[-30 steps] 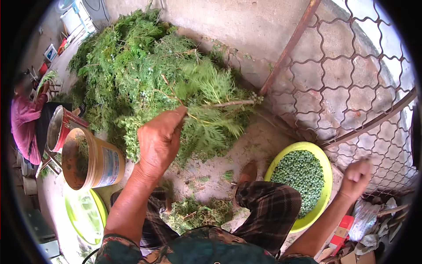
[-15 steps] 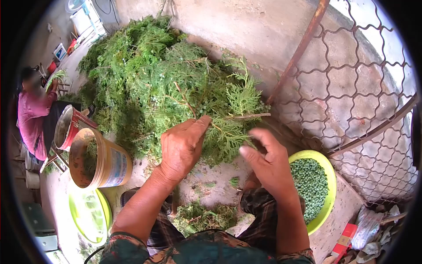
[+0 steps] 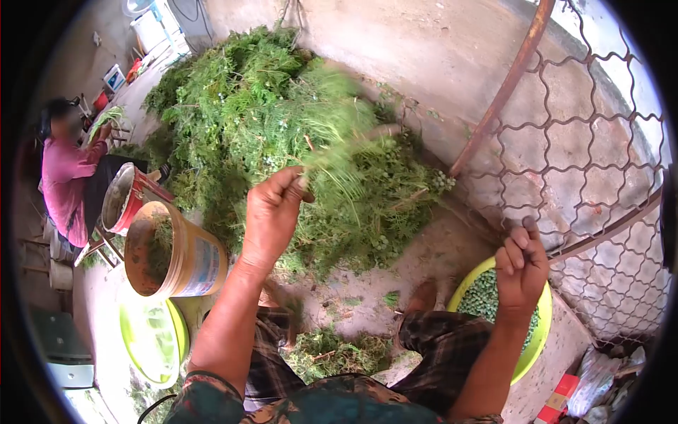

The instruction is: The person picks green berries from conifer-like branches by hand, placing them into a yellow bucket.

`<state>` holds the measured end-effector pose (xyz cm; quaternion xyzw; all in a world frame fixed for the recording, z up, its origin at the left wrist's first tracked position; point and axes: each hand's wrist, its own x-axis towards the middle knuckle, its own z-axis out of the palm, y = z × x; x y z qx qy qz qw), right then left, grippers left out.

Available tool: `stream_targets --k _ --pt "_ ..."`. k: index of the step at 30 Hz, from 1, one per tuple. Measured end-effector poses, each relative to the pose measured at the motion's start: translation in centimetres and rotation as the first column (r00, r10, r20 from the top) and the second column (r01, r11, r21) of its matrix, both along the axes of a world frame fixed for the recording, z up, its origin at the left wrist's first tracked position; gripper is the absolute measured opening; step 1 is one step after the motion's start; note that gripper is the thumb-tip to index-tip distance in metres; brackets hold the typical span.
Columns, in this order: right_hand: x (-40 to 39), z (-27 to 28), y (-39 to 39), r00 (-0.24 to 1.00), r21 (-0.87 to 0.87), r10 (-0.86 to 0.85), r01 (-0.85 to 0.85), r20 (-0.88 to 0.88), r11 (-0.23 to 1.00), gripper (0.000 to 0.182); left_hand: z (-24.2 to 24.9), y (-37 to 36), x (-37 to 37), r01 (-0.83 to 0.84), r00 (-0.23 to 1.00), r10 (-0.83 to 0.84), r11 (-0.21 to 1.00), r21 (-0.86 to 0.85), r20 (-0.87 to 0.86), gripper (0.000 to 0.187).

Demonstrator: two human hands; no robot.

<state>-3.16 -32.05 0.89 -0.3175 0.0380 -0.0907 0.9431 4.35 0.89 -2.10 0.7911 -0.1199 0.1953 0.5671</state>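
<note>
My left hand is closed on the stem end of a leafy green branch, whose foliage is smeared by motion in front of a large pile of cut branches. Over on the right, my right hand is held above a yellow-green basin filled with small green berries. Its fingers are curled, and anything between them is too small to make out.
A tan bucket and a red bucket stand at left, beside another green basin. A seated person holds greenery. A metal lattice leans at right. Clippings lie between my feet.
My left hand has moved slightly left and up with the branch, which is now blurred. My right hand has swung away from the branch to the right, over the basin, and its fingers have curled.
</note>
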Motion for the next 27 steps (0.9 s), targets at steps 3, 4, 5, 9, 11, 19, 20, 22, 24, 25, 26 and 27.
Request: stream_targets --k 3,4,5,9,11,19,20,22,24,25,26,27 --pt "0.0 -0.2 2.4 0.994 -0.182 0.042 -0.06 -0.104 0.982 0.016 2.2 -0.6 -1.4 0.082 0.875 -0.264 0.907 -0.414 -0.405 0.018" --pt "-0.1 0.0 4.2 0.973 -0.257 0.074 -0.131 -0.218 0.958 0.017 1.9 -1.0 -1.5 0.105 0.849 -0.333 0.867 -0.487 -0.411 0.017" --pt "0.0 -0.2 5.5 0.973 -0.25 0.067 -0.123 -0.222 0.961 0.017 2.3 -1.5 -1.9 0.116 0.815 -0.392 0.832 -0.542 -0.427 0.018" --pt "1.4 -1.7 8.4 0.962 -0.335 0.207 -0.258 -0.179 0.906 0.023 2.1 -2.8 -2.9 0.246 0.722 -0.552 0.769 -0.59 -0.418 0.02" --pt "1.7 -1.7 9.1 0.968 -0.336 0.214 -0.246 -0.129 0.909 0.025 1.6 -3.5 -3.3 0.253 0.697 -0.567 0.767 -0.59 -0.439 0.021" --pt "1.4 -2.2 11.0 0.929 -0.555 0.364 -0.337 -0.065 0.761 0.022 1.2 -4.3 -3.5 0.184 0.563 -0.593 0.769 -0.613 -0.575 0.019" --pt "1.5 -2.1 11.0 0.928 -0.598 0.363 -0.339 -0.085 0.726 0.018 0.9 -4.2 -3.4 0.193 0.577 -0.607 0.752 -0.631 -0.547 0.017" --pt "1.6 -2.9 11.1 0.959 -0.747 0.278 -0.222 -0.051 0.627 0.014 0.9 -4.1 -3.4 0.181 0.57 -0.58 0.779 -0.6 -0.581 0.016" --pt "2.3 -4.0 10.9 0.981 -0.862 0.196 -0.104 -0.006 0.496 0.01 1.1 -4.2 -3.3 0.167 0.556 -0.554 0.805 -0.569 -0.62 0.014" --pt "3.0 -4.5 10.3 0.984 -0.936 0.018 0.163 0.178 0.311 0.009 1.7 -4.4 -3.4 0.092 0.556 -0.483 0.844 -0.528 -0.676 0.014" --pt "3.5 -4.8 9.6 0.914 -0.914 -0.112 0.399 0.391 0.069 0.008 2.0 -4.5 -3.2 0.02 0.552 -0.411 0.876 -0.482 -0.725 0.015" --pt "3.3 -4.0 8.6 0.915 -0.915 -0.109 0.398 0.389 0.069 0.008 1.7 -3.5 -2.8 0.036 0.555 -0.446 0.856 -0.516 -0.702 0.015"
